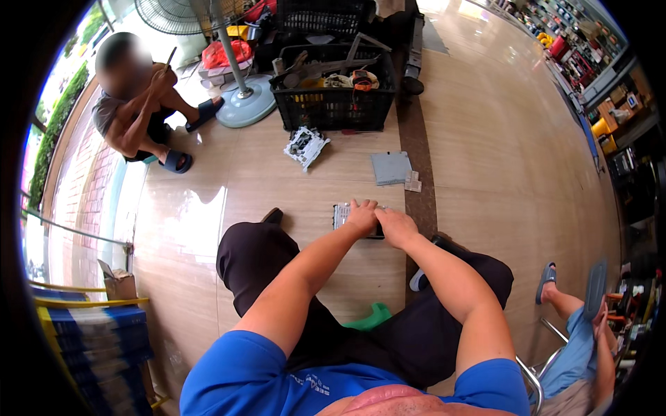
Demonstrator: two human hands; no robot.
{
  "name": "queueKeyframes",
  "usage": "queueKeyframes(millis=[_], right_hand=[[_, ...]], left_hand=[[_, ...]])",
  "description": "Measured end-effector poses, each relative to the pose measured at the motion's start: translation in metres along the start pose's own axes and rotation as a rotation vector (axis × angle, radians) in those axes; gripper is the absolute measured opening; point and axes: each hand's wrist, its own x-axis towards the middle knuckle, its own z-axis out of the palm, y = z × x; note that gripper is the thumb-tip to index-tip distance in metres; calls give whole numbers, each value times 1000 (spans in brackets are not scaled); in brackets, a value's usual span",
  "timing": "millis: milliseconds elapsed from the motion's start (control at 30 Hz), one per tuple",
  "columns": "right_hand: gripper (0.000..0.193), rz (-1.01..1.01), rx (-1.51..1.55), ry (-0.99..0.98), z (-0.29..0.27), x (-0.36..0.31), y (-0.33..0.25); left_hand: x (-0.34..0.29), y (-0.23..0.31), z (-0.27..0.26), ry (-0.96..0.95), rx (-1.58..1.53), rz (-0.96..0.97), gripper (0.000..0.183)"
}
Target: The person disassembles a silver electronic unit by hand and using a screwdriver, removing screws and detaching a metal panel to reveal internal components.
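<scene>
On the floor between my knees lies a flat silver-and-black box-shaped device (340,216), its right part covered by my hands. My left hand (363,218) is closed over the top of it, fingers bent across its far edge. Beside it, touching at the fingertips, my right hand (398,227) has its fingers pressed together at the device's right side. What the right fingers hold, if anything, is hidden. Farther off lie a grey flat panel (391,168) and a small light piece (413,182) at its corner.
A white-and-grey dismantled part (306,148) lies before a black crate (333,104) of tools. Left of the crate stands a fan on a round base (247,102). One person (132,104) squats at far left; another (579,347) sits at lower right. Stacked blue goods (97,347) stand at left.
</scene>
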Motion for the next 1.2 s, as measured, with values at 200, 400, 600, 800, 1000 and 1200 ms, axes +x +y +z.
queueKeyframes(millis=[200,400,600,800,1000,1200], right_hand=[[19,78,100,15,1,-4,6],[21,22,-68,-24,8,4,-3],[27,-98,-53,44,8,8,-3],[23,4,9,76,13,4,-1],[25,-49,-42,87,14,6,1],[30,-126,28,150,14,5,4]], left_hand=[[10,10,0,-67,23,47,38],[8,5,6,51,-14,25,33],[4,-1,13,87,4,42,32],[3,7,6,66,-29,18,33],[8,3,15,63,50,10,36],[9,3,12,67,-6,7,34]])
